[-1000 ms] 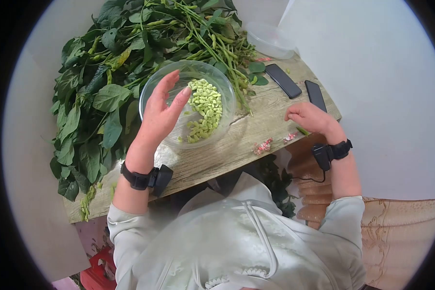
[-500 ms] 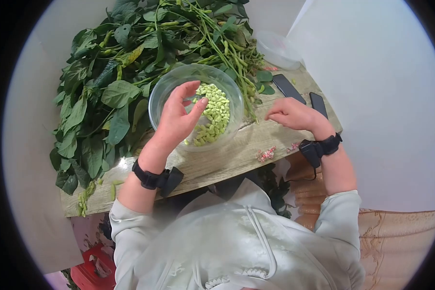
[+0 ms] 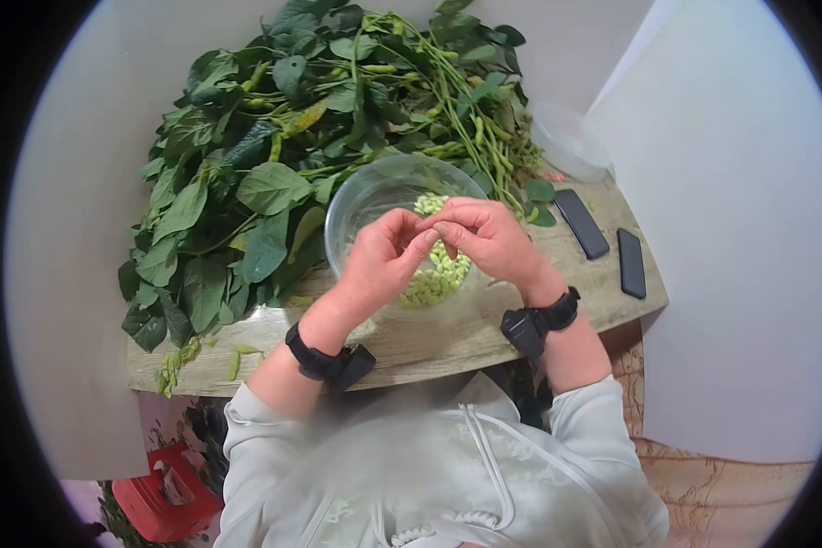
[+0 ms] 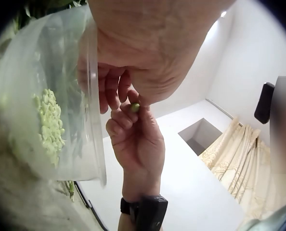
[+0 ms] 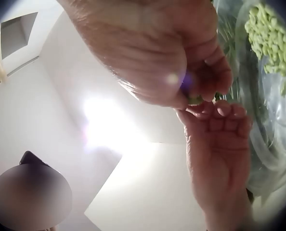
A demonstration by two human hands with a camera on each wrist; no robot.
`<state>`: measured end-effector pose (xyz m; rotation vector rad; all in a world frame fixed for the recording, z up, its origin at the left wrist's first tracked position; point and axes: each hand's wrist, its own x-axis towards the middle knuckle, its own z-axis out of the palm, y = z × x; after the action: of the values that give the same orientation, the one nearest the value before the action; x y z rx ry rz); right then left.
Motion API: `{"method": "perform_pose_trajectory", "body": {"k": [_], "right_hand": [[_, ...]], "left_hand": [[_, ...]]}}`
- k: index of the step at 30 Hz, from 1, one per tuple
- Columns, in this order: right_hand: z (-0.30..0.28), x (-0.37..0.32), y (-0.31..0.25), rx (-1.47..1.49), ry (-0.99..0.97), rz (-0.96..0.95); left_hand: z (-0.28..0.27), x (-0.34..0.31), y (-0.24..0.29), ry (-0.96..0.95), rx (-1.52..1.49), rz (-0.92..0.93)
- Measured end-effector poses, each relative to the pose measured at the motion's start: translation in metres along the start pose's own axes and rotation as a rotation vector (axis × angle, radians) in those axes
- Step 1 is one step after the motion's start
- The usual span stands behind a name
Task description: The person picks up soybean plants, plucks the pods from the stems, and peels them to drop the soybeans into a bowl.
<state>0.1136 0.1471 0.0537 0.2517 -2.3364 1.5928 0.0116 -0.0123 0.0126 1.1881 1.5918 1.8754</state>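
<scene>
My left hand [image 3: 382,259] and right hand [image 3: 495,243] meet fingertip to fingertip over the near part of a clear plastic bowl [image 3: 338,215]. Between them is a small green soybean pod [image 4: 135,107], pinched by the right thumb and fingers, with the left thumb and fingertips closed at its other end. Most of the pod [image 5: 196,100] is hidden by fingers in both wrist views. Shelled pale green beans [image 3: 434,288] lie in the bowl below the hands, partly covered by them in the head view.
A large heap of leafy soybean plants [image 3: 274,187] with pods covers the back and left of the wooden table [image 3: 411,352]. Two black phones [image 3: 582,224] lie at the right, near a clear plastic container [image 3: 566,142]. Loose pods [image 3: 235,363] lie at the front left; a red stool [image 3: 169,498] stands below.
My right hand has moved left from the table's right side to the bowl. The left hand's spread fingers have come together, and both hands now meet at the pod. The head view has shifted.
</scene>
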Motion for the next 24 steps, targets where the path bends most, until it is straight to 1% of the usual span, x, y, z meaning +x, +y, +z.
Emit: {"method": "perform_pose_trajectory", "body": {"k": [1,3,5,6,7,9,12,14,15,17,20,22,24], "right_hand": [[0.003,0.002,0.003,0.002,-0.015,-0.012],[0.008,0.006,0.009,0.142,0.046,0.04],[0.01,0.009,0.018,0.152,0.03,-0.002],[0.011,0.01,0.02,0.178,0.03,-0.006],[0.012,0.01,0.023,0.205,0.031,-0.008],[0.013,0.008,0.026,0.22,0.031,-0.032],[0.013,0.002,0.023,0.194,0.023,-0.024],[0.014,-0.002,0.021,0.308,0.072,0.069],[0.014,-0.003,0.021,0.31,0.074,0.07],[0.015,-0.004,0.021,0.39,0.147,0.141],[0.009,-0.005,0.035,0.364,0.159,0.136],[0.009,-0.006,0.032,0.359,0.163,0.13],[0.01,-0.007,0.032,0.356,0.166,0.124]], "left_hand": [[-0.002,0.001,-0.002,-0.009,-0.09,-0.031],[-0.008,0.002,-0.002,0.014,-0.043,-0.053],[-0.011,0.004,-0.003,-0.02,-0.173,-0.094],[-0.009,0.004,-0.001,-0.038,-0.214,-0.078],[-0.01,0.004,-0.002,-0.033,-0.208,-0.076],[-0.012,0.004,-0.003,-0.05,-0.204,-0.155],[-0.011,0.004,0.0,-0.059,-0.182,-0.198],[-0.013,0.004,-0.004,-0.082,-0.183,-0.219],[-0.014,0.004,-0.005,-0.1,-0.183,-0.235],[-0.014,0.005,-0.006,-0.097,-0.166,-0.236],[-0.013,0.004,-0.003,-0.098,-0.136,-0.244],[-0.01,0.003,-0.004,-0.099,-0.123,-0.248],[-0.006,0.001,-0.009,-0.097,-0.086,-0.182]]}}
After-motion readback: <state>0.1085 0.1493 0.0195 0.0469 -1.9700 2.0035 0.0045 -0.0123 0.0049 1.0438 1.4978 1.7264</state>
